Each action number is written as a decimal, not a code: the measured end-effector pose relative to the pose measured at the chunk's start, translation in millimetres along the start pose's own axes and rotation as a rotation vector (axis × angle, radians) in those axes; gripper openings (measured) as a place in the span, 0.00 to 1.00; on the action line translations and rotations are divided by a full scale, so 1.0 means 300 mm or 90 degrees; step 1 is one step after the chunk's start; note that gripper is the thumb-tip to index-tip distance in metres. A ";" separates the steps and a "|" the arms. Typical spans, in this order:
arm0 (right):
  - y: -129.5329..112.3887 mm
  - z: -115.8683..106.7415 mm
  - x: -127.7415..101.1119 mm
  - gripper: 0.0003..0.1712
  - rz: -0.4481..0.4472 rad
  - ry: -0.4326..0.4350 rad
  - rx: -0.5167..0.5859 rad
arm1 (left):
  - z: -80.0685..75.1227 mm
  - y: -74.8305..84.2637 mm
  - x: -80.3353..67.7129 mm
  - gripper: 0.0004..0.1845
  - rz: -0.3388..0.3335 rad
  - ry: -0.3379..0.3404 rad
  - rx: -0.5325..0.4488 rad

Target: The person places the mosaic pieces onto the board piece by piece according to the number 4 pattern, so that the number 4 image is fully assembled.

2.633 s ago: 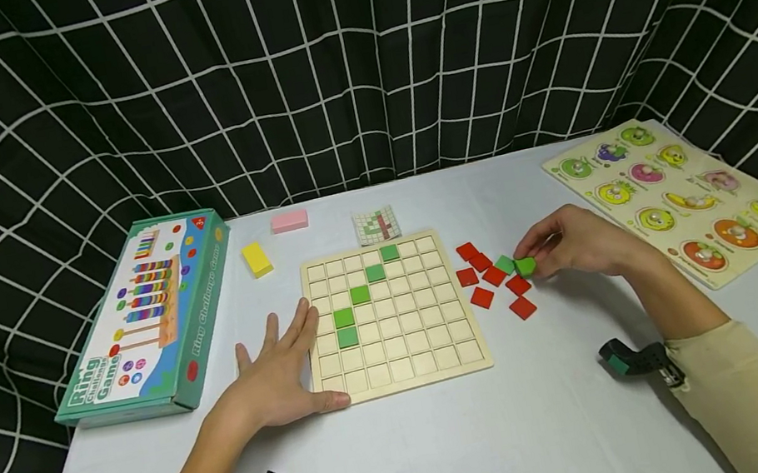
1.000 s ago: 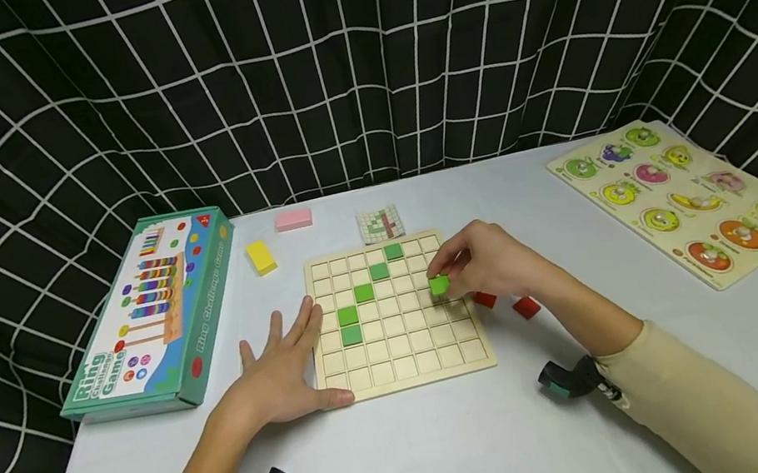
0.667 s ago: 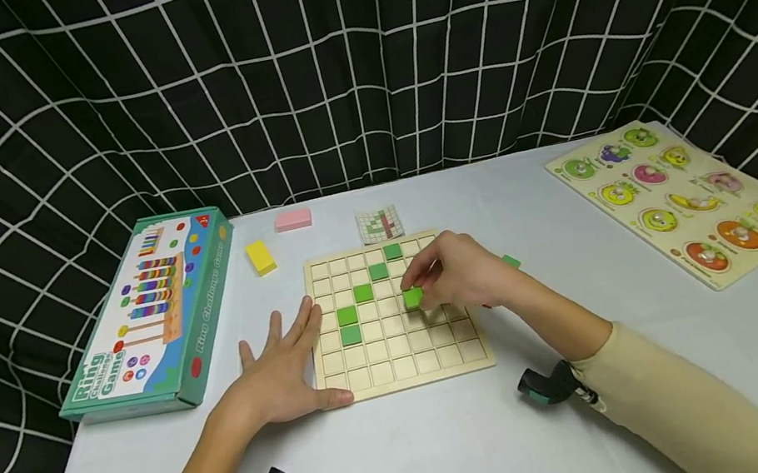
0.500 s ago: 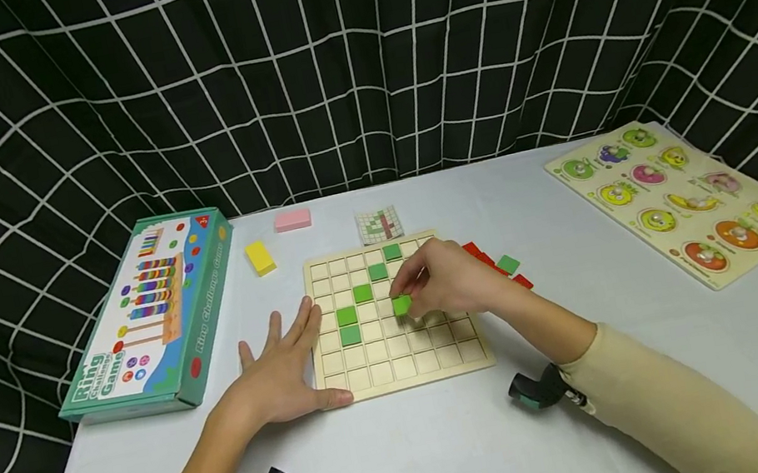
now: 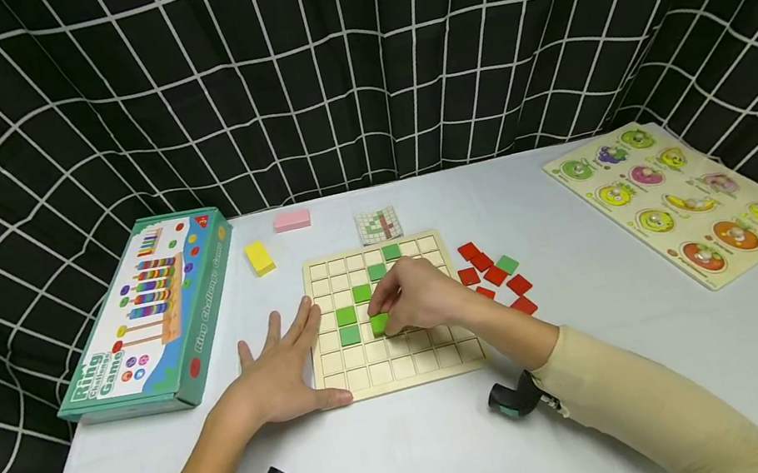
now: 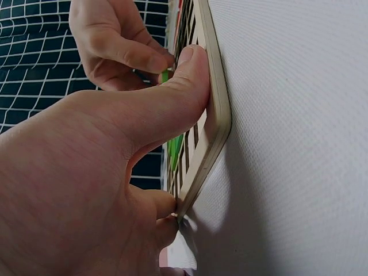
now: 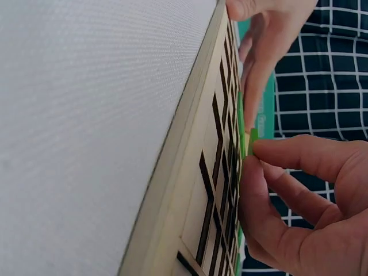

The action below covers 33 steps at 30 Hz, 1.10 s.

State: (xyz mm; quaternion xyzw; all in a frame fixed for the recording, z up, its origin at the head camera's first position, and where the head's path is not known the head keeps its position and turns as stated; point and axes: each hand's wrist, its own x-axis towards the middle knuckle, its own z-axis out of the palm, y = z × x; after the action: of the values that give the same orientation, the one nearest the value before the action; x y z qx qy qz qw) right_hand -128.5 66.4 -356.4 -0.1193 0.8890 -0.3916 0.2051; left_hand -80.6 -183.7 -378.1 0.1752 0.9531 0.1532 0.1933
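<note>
A pale wooden grid board point(image 5: 402, 369) lies on the table. Several green square tiles point(image 5: 346, 316) sit in its cells along a diagonal. My right hand point(image 5: 416, 295) pinches one more green tile point(image 5: 379, 324) between thumb and fingers, close over the board's middle-left cells. In the right wrist view that pinched tile point(image 7: 253, 138) stands at the fingertips just off the grid. With fingers spread, my left hand point(image 5: 284, 371) rests on the board's left side; its thumb point(image 6: 192, 72) lies on the near edge in the left wrist view.
Right of the board lie several loose red tiles point(image 5: 519, 284) and a green tile point(image 5: 507, 265). Behind it is a small pattern card point(image 5: 379, 225). A yellow block point(image 5: 259, 258), pink block point(image 5: 292, 220) and game box point(image 5: 150, 319) stand left; a fruit puzzle board point(image 5: 681, 204) lies right.
My right hand has picked up a green tile from the loose pile and carried it left over the board, toward the diagonal of green tiles. My left hand has stayed on the board.
</note>
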 end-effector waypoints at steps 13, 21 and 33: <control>-0.023 0.025 0.028 0.15 -0.016 -0.022 -0.023 | -0.002 0.002 -0.001 0.70 0.004 0.004 0.013; -0.041 0.037 0.034 0.16 -0.005 -0.024 -0.056 | -0.001 -0.001 0.001 0.70 0.004 0.005 0.018; -0.054 0.046 0.037 0.16 0.005 -0.023 -0.083 | 0.002 -0.001 -0.004 0.70 0.004 0.006 0.009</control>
State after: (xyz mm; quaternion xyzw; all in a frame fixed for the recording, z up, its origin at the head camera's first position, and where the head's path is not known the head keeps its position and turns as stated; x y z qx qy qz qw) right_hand -131.3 42.8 -355.8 -0.1359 0.9094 -0.3297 0.2141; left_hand -79.5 -184.3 -378.3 0.1790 0.9544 0.1481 0.1873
